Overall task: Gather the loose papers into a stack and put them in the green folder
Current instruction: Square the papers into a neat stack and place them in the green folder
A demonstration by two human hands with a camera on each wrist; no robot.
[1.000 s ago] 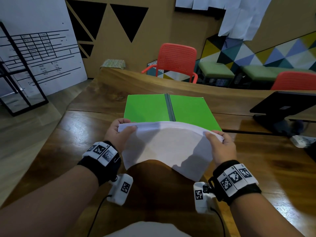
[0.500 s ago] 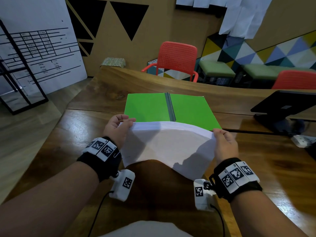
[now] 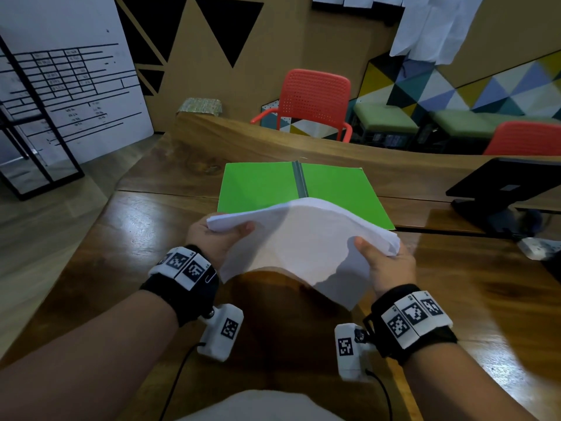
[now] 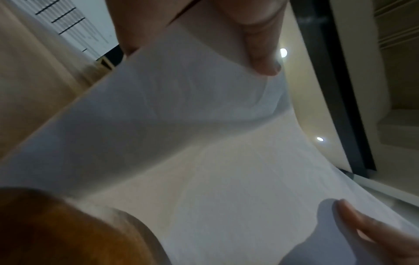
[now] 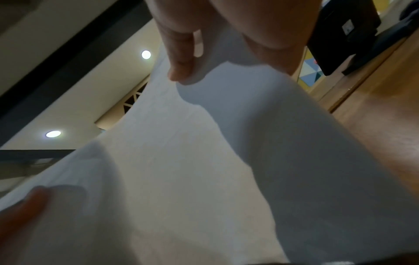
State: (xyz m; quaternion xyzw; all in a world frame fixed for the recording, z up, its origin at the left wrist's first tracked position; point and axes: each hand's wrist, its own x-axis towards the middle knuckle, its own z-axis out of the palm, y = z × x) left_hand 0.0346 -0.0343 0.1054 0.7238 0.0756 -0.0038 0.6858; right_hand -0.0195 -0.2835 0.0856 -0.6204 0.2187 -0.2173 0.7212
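Observation:
A stack of white papers (image 3: 300, 238) hangs bowed upward between both hands above the wooden table (image 3: 121, 238). My left hand (image 3: 218, 235) grips its left edge, thumb on top. At the right edge my right hand (image 3: 379, 253) holds it the same way. The green folder (image 3: 258, 183) lies open and flat just beyond the papers, its grey spine in the middle; the papers hide its near edge. In the left wrist view the papers (image 4: 204, 152) fill the frame under my thumb (image 4: 260, 44). The right wrist view shows the papers (image 5: 204, 161) below my right thumb (image 5: 181, 53).
A black tablet on a stand (image 3: 501, 189) sits at the right, with a small white object (image 3: 537, 247) in front of it. A raised wooden ledge (image 3: 273, 141) runs behind the folder. Red chairs (image 3: 315, 101) and green benches stand beyond the table.
The papers have bent into a higher arch and lifted slightly. My right hand has dropped lower and nearer, so the stack now tilts down to the right.

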